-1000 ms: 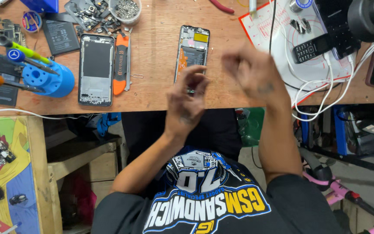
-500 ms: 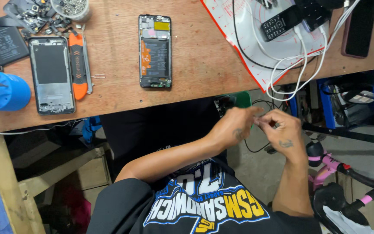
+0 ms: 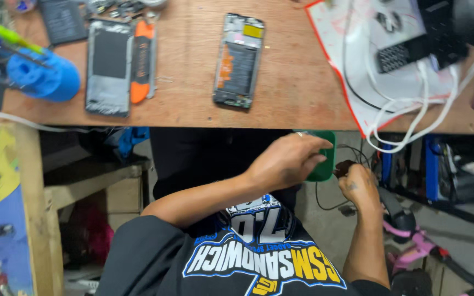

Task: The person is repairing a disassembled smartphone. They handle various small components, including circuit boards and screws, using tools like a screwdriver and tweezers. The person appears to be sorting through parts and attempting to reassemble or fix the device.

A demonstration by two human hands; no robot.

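Both hands (image 3: 289, 161) lower w/ cable (image 3: 352, 151), desk (image 3: 297, 82) farther now.

Even bright light on wooden bench (image 3: 193, 112); deep shadow beneath; slight motion blur, edges soft.

Green flat object (image 3: 325, 164), rounded corners, held below the bench edge, partly hidden behind the left hand (image 3: 289, 161), whose fingers lie over its top and front; only its right and lower part shows. Thin black cable (image 3: 325, 205) loops down beneath it and runs toward the right hand (image 3: 357, 186), which is closed around a small dark piece at the cable's end, just beside the green object's right edge; what that piece is cannot be told.
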